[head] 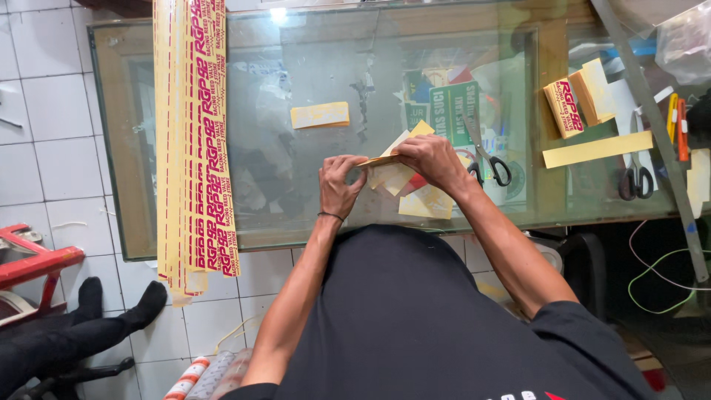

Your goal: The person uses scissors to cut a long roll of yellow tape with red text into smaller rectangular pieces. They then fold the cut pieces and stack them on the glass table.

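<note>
Both hands are working together over the glass table (311, 215): left hand (339, 184) and right hand (432, 161) are pinching one yellow sticker piece (379, 160) between them. Loose yellow pieces (424, 201) are lying just under it, scissors (490, 164) sitting just right, long printed sticker strips (194, 141) hanging off the left.

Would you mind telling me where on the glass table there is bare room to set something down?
The widest free patch of the glass table lies between the long sticker strips and the left hand, around the small yellow label. The right end is crowded: scissors, sticker stacks, a yellow strip and a second pair of scissors.
</note>
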